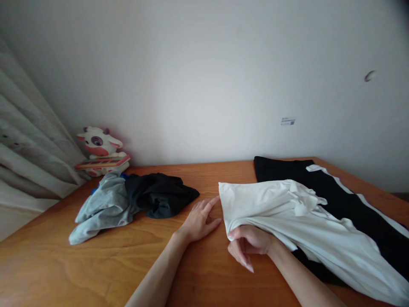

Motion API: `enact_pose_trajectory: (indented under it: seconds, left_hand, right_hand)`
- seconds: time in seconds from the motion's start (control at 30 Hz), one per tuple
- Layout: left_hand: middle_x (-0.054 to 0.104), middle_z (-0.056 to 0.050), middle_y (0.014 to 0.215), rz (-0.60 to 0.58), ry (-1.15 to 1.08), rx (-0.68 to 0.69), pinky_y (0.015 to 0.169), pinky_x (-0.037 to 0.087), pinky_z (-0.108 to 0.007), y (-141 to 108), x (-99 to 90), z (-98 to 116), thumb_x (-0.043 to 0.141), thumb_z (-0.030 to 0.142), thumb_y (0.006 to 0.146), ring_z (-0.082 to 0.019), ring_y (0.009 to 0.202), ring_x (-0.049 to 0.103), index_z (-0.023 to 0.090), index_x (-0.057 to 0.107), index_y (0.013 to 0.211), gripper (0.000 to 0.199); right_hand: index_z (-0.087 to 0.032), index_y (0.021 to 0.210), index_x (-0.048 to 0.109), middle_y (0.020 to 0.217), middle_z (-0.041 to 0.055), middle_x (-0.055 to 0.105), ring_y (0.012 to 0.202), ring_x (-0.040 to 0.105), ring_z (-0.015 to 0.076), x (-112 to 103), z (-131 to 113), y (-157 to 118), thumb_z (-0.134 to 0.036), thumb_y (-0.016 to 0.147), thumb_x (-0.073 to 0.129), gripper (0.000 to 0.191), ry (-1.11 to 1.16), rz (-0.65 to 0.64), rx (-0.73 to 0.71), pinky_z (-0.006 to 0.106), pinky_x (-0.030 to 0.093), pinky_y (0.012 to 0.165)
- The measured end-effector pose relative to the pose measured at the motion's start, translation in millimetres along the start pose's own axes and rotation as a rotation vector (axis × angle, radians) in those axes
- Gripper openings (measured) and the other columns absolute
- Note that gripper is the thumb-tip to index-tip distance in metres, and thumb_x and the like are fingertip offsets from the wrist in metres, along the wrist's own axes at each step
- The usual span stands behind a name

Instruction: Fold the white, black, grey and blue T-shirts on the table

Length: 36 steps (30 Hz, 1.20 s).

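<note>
A white garment [281, 209] lies partly folded across the right half of the wooden table [64, 264]. My right hand [247, 245] pinches its near left corner between thumb and fingers. My left hand [200, 221] rests flat on the wood with its fingers apart, fingertips almost at the garment's left edge, holding nothing. Beneath and behind the white garment lies a black garment [335, 196] with a white stripe.
A crumpled dark garment [159, 194] and a light grey garment [102, 209] lie at the left. Behind them a cow plush toy [99, 149] stands against the white wall. A curtain [28, 145] hangs at the far left.
</note>
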<state>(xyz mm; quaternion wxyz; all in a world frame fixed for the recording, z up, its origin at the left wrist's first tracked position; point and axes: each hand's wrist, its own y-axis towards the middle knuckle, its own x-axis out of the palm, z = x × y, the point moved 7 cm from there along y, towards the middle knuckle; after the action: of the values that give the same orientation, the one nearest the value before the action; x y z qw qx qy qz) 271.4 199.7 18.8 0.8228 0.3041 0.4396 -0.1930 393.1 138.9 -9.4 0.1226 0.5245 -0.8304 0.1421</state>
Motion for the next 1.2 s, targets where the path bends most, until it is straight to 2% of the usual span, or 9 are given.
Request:
enact_pose_trajectory:
  seconds: [0.1, 0.23, 0.47, 0.6, 0.73, 0.9, 1.0, 1.07, 1.2]
  left_hand:
    - [0.054, -0.008, 0.144, -0.031, 0.018, 0.101, 0.111, 0.043, -0.046, 0, 0.6, 10, 0.069, 0.04, 0.09, -0.027, 0.126, 0.055, 0.033, 0.033, 0.155, 0.075]
    - [0.061, -0.007, 0.134, -0.022, 0.044, 0.212, 0.104, 0.048, -0.043, 0, 1.9, 19, 0.058, 0.041, 0.098, -0.024, 0.117, 0.06, 0.036, 0.042, 0.15, 0.056]
    - [0.069, -0.008, 0.111, -0.01, 0.051, 0.344, 0.088, 0.052, -0.035, 1, -0.9, 42, 0.045, 0.04, 0.104, -0.021, 0.097, 0.064, 0.03, 0.053, 0.143, 0.042]
    - [0.071, -0.008, 0.1, -0.027, 0.068, 0.348, 0.082, 0.051, -0.032, 1, -0.7, 46, 0.043, 0.039, 0.104, -0.021, 0.09, 0.064, 0.026, 0.06, 0.135, 0.038]
    - [0.071, -0.008, 0.096, -0.013, 0.074, 0.356, 0.078, 0.049, -0.031, 1, 0.2, 47, 0.044, 0.036, 0.104, -0.021, 0.086, 0.062, 0.023, 0.068, 0.118, 0.031]
    - [0.069, -0.009, 0.094, -0.021, 0.058, 0.346, 0.08, 0.048, -0.031, 1, 3.6, 46, 0.043, 0.024, 0.1, -0.021, 0.086, 0.061, 0.019, 0.065, 0.1, 0.023]
    - [0.068, -0.008, 0.089, -0.011, 0.063, 0.329, 0.077, 0.048, -0.031, 2, 5.2, 45, 0.045, 0.021, 0.096, -0.021, 0.082, 0.059, 0.02, 0.061, 0.091, 0.017]
    - [0.066, -0.007, 0.086, 0.014, 0.077, 0.298, 0.074, 0.047, -0.032, 3, 4.3, 43, 0.045, 0.019, 0.094, -0.021, 0.079, 0.058, 0.02, 0.059, 0.088, 0.015]
    - [0.065, -0.007, 0.087, 0.162, 0.085, 0.211, 0.073, 0.048, -0.033, 4, -7.4, 38, 0.044, 0.013, 0.088, -0.021, 0.079, 0.057, 0.021, 0.061, 0.093, 0.019]
  right_hand:
    - [-0.014, 0.048, 0.066, 0.04, 0.0032, 0.055, 0.035, 0.047, 0.0097, 1, 5, 6, -0.049, 0.082, 0.042, 0.055, 0.024, -0.01, 0.041, 0.025, 0.026, 0.039]
    - [-0.013, 0.049, 0.066, 0.04, 0.0035, 0.055, 0.035, 0.05, 0.0099, -3, 4, 9, -0.048, 0.082, 0.043, 0.053, 0.044, 0.032, 0.04, 0.024, 0.026, 0.037]
    - [-0.013, 0.05, 0.067, 0.042, 0.0033, 0.058, 0.034, 0.048, 0.0097, -12, 6, 15, -0.047, 0.083, 0.046, 0.052, 0.111, 0.15, 0.009, 0.022, 0.029, 0.036]
    - [-0.013, 0.051, 0.067, 0.044, 0.0033, 0.059, 0.035, 0.048, 0.0088, -12, 8, 16, -0.048, 0.083, 0.049, 0.051, 0.14, 0.143, 0.017, 0.021, 0.031, 0.038]
    - [-0.012, 0.052, 0.066, 0.043, 0.0028, 0.058, 0.036, 0.048, 0.0083, -13, 6, 15, -0.046, 0.085, 0.049, 0.051, 0.152, 0.17, -0.003, 0.021, 0.03, 0.039]
    - [-0.011, 0.058, 0.066, 0.047, 0.0025, 0.059, 0.042, 0.053, 0.0086, -16, 8, 16, -0.052, 0.088, 0.055, 0.052, 0.207, 0.201, 0.003, 0.02, 0.034, 0.044]
    - [-0.009, 0.066, 0.067, 0.053, 0.004, 0.062, 0.047, 0.056, 0.0086, -16, 8, 18, -0.067, 0.09, 0.054, 0.064, 0.277, 0.201, 0.012, 0.019, 0.037, 0.048]
    - [-0.008, 0.068, 0.067, 0.056, 0.0052, 0.063, 0.049, 0.056, 0.0087, -19, 7, 18, -0.077, 0.09, 0.046, 0.076, 0.326, 0.228, 0.024, 0.019, 0.039, 0.049]
    - [-0.008, 0.068, 0.067, 0.058, 0.0077, 0.064, 0.047, 0.055, 0.0098, -39, -4, 10, -0.086, 0.088, 0.027, 0.09, 0.392, 0.417, -0.026, 0.021, 0.04, 0.048]
